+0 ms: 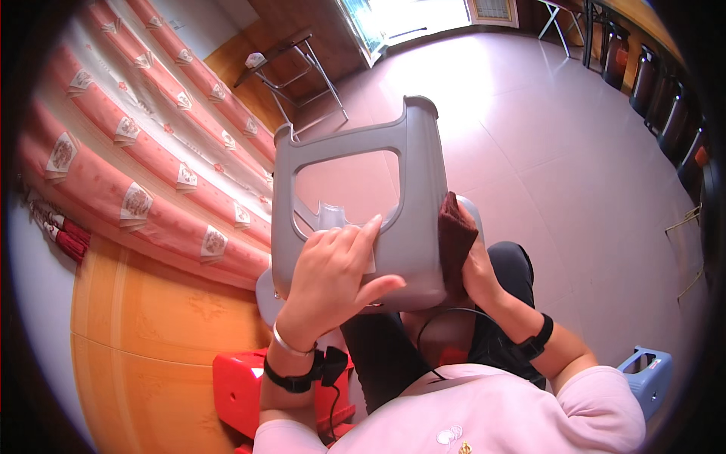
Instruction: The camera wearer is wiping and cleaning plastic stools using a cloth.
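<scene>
In front of me a grey plastic stool [420, 227] is tilted over my lap, its side with a large cut-out opening facing up. My left hand [334, 267] lies on that side, with fingers at the lower rim of the opening and the thumb spread to the right. A small pale patch shows beside the palm, mostly covered. My right hand [476, 267] holds a dark maroon cloth [455, 238] against the stool's right-hand edge. Its fingertips are partly hidden by the cloth.
Red plastic stools [238, 386] stand low on the left, a blue stool [649, 380] low on the right. Pink curtains [164, 164] hang on the left. A folding table [300, 62] is beyond. Several dark bottle-like containers [644, 79] line the right. A thin cable [437, 318] crosses my lap.
</scene>
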A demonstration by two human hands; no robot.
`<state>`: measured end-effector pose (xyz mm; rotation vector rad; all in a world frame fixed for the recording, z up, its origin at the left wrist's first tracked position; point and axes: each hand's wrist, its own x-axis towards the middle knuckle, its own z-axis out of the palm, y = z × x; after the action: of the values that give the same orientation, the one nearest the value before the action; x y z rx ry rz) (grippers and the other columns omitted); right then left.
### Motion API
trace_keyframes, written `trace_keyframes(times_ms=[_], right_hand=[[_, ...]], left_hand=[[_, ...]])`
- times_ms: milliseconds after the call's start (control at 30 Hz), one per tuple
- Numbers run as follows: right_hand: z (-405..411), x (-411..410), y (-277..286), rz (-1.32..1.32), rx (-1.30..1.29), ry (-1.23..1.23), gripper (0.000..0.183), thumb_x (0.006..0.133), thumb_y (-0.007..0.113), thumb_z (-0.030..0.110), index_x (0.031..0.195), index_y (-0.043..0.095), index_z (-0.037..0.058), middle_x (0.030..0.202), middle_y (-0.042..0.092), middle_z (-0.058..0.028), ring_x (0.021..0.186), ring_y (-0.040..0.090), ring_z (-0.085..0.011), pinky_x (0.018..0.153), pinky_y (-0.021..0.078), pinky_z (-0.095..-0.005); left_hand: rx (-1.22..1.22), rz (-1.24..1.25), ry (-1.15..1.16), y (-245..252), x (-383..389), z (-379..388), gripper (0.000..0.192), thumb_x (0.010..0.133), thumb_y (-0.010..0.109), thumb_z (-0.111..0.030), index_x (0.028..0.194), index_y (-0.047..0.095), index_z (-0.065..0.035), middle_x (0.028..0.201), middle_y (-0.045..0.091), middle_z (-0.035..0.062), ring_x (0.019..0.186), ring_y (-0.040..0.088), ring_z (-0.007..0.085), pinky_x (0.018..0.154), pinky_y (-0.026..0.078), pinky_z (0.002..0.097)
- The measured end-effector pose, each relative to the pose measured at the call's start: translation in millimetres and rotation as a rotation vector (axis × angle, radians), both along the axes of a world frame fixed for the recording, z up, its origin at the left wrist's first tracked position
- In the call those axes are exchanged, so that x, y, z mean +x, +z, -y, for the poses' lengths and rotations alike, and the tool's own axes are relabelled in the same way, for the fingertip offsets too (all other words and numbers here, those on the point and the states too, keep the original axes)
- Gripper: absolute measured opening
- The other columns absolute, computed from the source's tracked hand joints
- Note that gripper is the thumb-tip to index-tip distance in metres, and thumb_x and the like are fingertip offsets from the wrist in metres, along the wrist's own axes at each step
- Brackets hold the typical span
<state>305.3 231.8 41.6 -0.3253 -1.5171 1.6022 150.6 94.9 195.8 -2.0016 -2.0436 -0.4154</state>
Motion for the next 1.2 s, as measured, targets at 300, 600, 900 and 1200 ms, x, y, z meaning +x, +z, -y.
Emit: trace_keyframes(times_ms=[300, 600, 900, 1200], right_hand=[[-5, 5, 55, 0.324, 0.921, -0.047, 0.06, 0.082, 0.065, 0.043, 0.135, 0.05, 0.0187, 0.149, 0.031, -0.0149, 0.14, 0.023, -0.0406, 0.111, 0.0192, -0.0545], [-100, -62, 60, 0.283, 1.037, -0.249, 0.048, 0.09, 0.053, 0.034, 0.136, 0.051, 0.0208, 0.149, 0.034, -0.0147, 0.14, 0.025, -0.0362, 0.115, 0.0156, -0.0494], [-158, -99, 51, 0.359, 0.643, -0.341, 0.049, 0.096, 0.041, 0.036, 0.143, 0.041, 0.0241, 0.157, 0.012, -0.0152, 0.144, 0.007, -0.0385, 0.115, 0.0108, -0.0467], [-151, -99, 20, -0.006, 0.069, -0.207, 0.055, 0.1, 0.037, 0.034, 0.149, 0.025, 0.0119, 0.153, 0.022, -0.0179, 0.142, 0.019, -0.0306, 0.114, 0.0179, -0.0352]], left_hand=[[-0.02, 0.217, -0.095, -21, -8, -25, 0.062, 0.09, 0.043, -0.06, 0.075, 0.054, -0.0016, 0.061, 0.056, 0.0168, 0.06, 0.059, 0.0357, 0.055, 0.045, 0.0429], [-0.085, 0.062, -0.027, -27, -13, -24, 0.057, 0.071, 0.069, -0.061, 0.069, 0.053, -0.0063, 0.051, 0.049, 0.0078, 0.049, 0.055, 0.0274, 0.05, 0.041, 0.0353], [-0.101, 0.055, -0.006, -25, -13, -27, 0.057, 0.07, 0.071, -0.059, 0.066, 0.049, -0.0066, 0.05, 0.049, 0.0071, 0.048, 0.054, 0.0273, 0.049, 0.041, 0.0347], [-0.059, 0.037, -0.026, -25, -8, -33, 0.058, 0.07, 0.072, -0.06, 0.066, 0.05, -0.007, 0.051, 0.049, 0.0072, 0.048, 0.054, 0.0264, 0.049, 0.04, 0.0345]])
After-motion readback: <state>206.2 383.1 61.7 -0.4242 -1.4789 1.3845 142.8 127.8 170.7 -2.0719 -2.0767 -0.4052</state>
